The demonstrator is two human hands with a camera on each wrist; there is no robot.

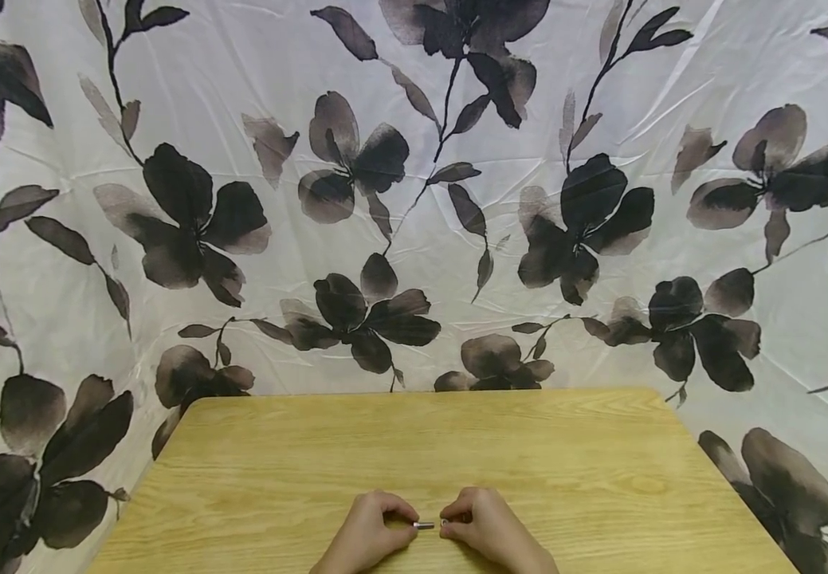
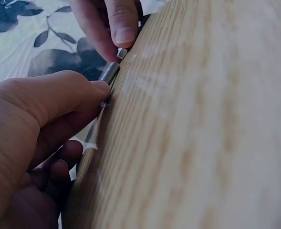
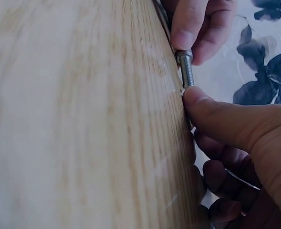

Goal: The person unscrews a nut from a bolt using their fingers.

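Note:
A silver threaded bolt (image 1: 424, 525) lies between the two hands in the head view, level above the wooden table. My left hand (image 1: 374, 528) pinches one end of it between thumb and fingers. The threaded shank (image 2: 110, 72) points at the right hand. Opposite, my right hand (image 1: 491, 526) pinches a small metal nut (image 1: 444, 522), mostly hidden by the fingertips. A slim gap parts nut and bolt tip in the head view. The left wrist view shows the nut (image 2: 122, 53) just beyond the bolt's end. From the right wrist, the bolt (image 3: 187, 70) seems to reach the right thumb.
A light wooden table (image 1: 428, 446) with rounded far corners spreads under and beyond both hands. Behind it and at its sides hangs a white cloth (image 1: 457, 263) printed with dark flowers.

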